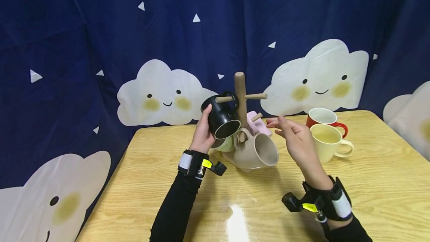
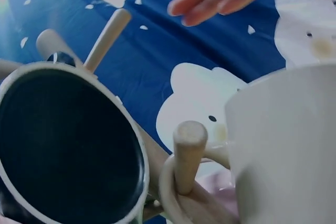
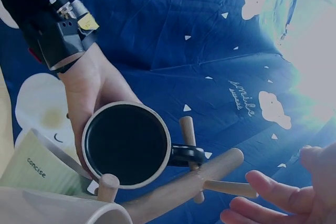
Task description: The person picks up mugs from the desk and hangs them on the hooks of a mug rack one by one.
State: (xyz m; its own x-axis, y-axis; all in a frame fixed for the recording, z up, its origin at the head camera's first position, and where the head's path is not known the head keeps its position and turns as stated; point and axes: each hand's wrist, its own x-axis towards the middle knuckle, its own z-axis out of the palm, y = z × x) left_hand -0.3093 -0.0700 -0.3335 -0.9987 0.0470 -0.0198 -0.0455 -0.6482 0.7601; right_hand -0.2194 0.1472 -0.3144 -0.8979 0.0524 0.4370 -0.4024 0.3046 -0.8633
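Observation:
My left hand (image 1: 203, 134) grips a black mug (image 1: 221, 118) by its body, tilted with the open mouth down and forward. Its handle (image 3: 186, 155) lies against an upper peg of the wooden mug tree (image 1: 240, 85); whether the peg passes through the loop I cannot tell. Below, a beige mug (image 1: 255, 152) hangs by its handle on a lower peg. A pale green mug (image 3: 39, 169) is partly hidden behind the left hand, and a pink mug (image 1: 258, 124) is at the back. To the right of the tree, my right hand (image 1: 297, 139) is raised with loose fingers, holding nothing.
On the right of the wooden table (image 1: 151, 189) stand a cream-yellow mug (image 1: 324, 146) and, behind it, a red mug with a white inside (image 1: 322, 115). An upper peg (image 1: 256, 96) juts toward the right hand. A blue cloud-print curtain (image 1: 100, 29) hangs behind.

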